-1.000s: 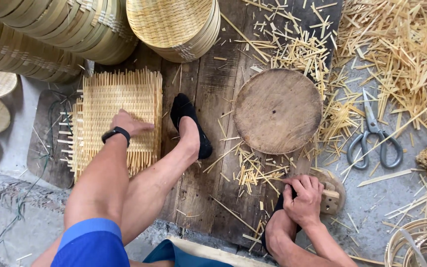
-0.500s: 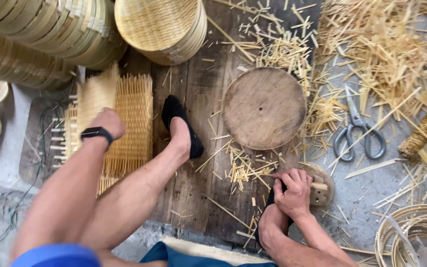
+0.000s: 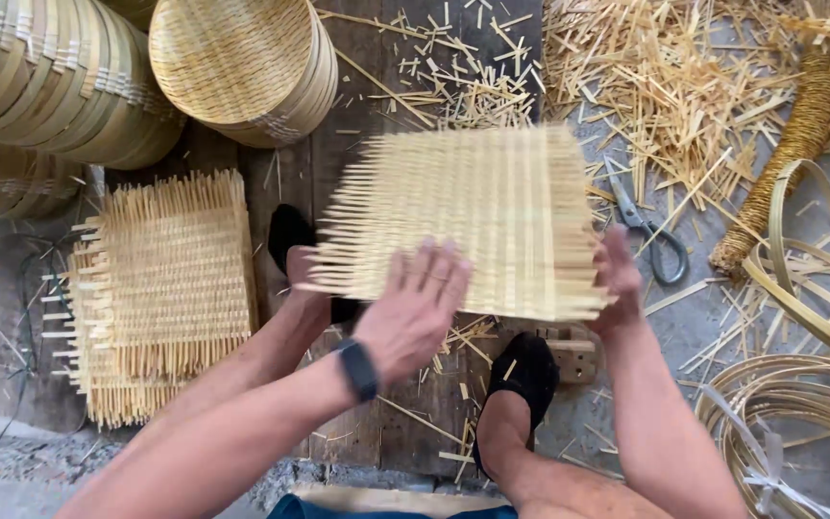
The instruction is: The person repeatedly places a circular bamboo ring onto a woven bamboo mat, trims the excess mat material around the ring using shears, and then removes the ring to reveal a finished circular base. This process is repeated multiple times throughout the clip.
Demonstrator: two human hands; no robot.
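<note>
Hands hold a square woven bamboo mat (image 3: 473, 221) above the wooden board (image 3: 377, 423), between the stack of mats (image 3: 165, 288) on the left and the scissors (image 3: 650, 235) on the right. Left hand (image 3: 415, 308) lies flat on the near edge of the mat with fingers spread; right hand (image 3: 617, 279) grips the right edge, fingers hidden beneath the weave, so its closure cannot be confirmed from this view. To handle the mat well, support it at two opposite edges, keep it level, and avoid pressing on the loose strip ends, which probably bend or slip out of the weave easily. Keep both feet (image 3: 521, 375) steady on the board. Motion blur softens the mat and both hands, so the weave pattern is hard to read. Whatever lies beneath the mat is concealed. Round baskets (image 3: 242, 67) at the top and bamboo hoops (image 3: 799, 404) at lower right run out of frame.
</note>
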